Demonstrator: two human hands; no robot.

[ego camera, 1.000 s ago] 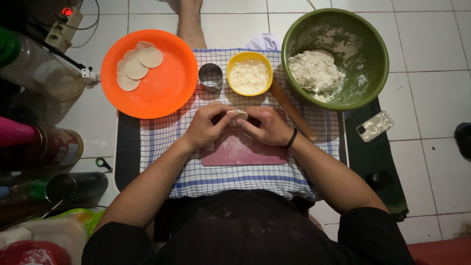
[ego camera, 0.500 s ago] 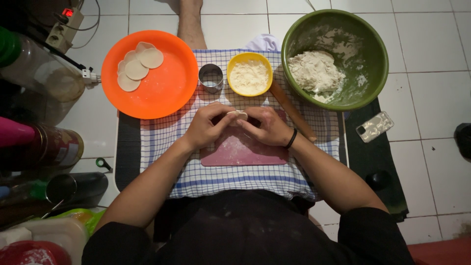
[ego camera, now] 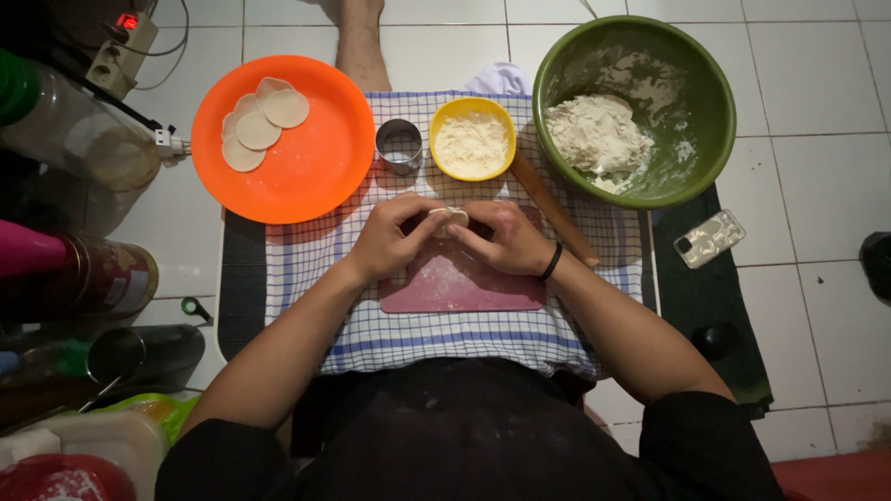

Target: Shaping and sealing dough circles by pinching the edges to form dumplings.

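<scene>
Orange plate (ego camera: pixel 316 176) with dough rounds (ego camera: pixel 260 125); green bowl (ego camera: pixel 705 121), dough lump (ego camera: pixel 594 134); metal cutter (ego camera: pixel 399 146).

A soft, matt piece of pale dough (ego camera: pixel 448 217) sits pinched between the left hand (ego camera: pixel 390 237) and right hand (ego camera: pixel 506 238). Beneath lies a smooth pink plastic board (ego camera: pixel 464 286), dusted with flour, on a woven checked cloth (ego camera: pixel 436 329). Nearby are a glossy orange plastic plate (ego camera: pixel 306 158), a shiny metal ring cutter (ego camera: pixel 399 146), a yellow plastic bowl (ego camera: pixel 471 139) of powdery flour, a wooden rolling pin (ego camera: pixel 554 210), and a green bowl (ego camera: pixel 696 102) smeared with rough dough. The floor (ego camera: pixel 817 186) is glossy white tile.
</scene>
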